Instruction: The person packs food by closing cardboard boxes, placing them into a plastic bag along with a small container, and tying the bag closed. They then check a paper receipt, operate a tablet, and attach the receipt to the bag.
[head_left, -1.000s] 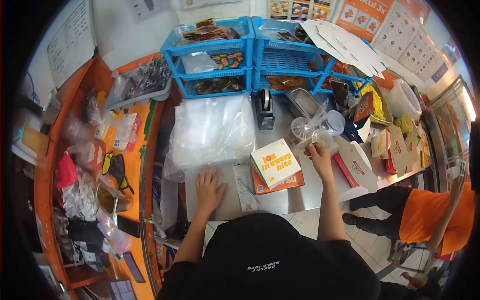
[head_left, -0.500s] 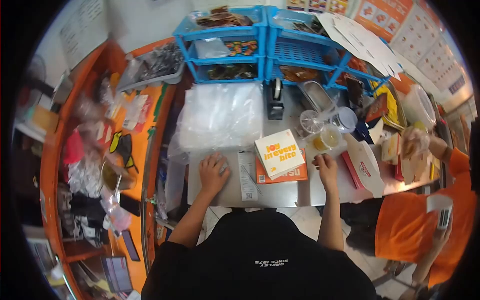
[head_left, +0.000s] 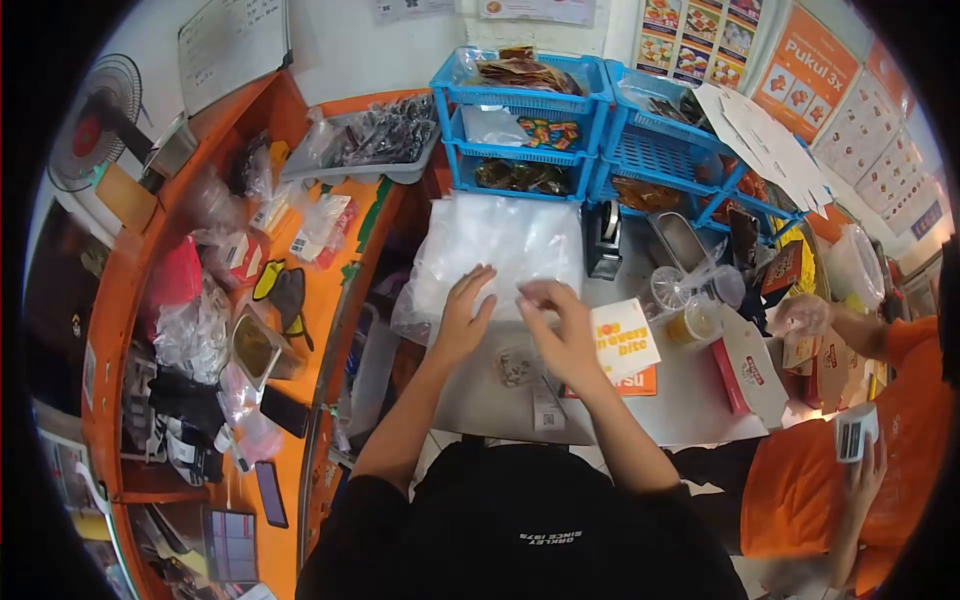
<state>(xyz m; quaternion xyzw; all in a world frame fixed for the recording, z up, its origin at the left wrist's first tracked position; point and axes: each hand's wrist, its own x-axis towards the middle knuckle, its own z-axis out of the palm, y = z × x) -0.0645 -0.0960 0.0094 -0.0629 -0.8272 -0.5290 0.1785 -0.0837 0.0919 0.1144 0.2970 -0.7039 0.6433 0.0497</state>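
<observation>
Over the near edge of a stack of clear plastic bags [head_left: 500, 245], my left hand [head_left: 465, 315] is open with its fingers stretched out. My right hand [head_left: 562, 325] is beside it, fingers apart and slightly bent, with nothing visible in it. Between my forearms a small clear packet [head_left: 515, 366] lies on the metal table; its contents are too small to name. To the right of my right hand is a white box [head_left: 627, 338] printed "joy in every bite", resting on an orange box [head_left: 635, 381]. A printed receipt [head_left: 548, 410] is partly covered by my right wrist.
Blue tiered baskets [head_left: 520, 95] stand behind the bags, with a tape dispenser [head_left: 604, 240] in front. Lidded cups [head_left: 695, 320] and a red-and-white carton [head_left: 748, 365] are on the right. A co-worker in an orange shirt [head_left: 800, 500] holds a white cup [head_left: 856, 433].
My hands have moved forward and closer together, up to the plastic bags. The small clear packet now lies near the receipt. My view has shifted left and tilted up.
</observation>
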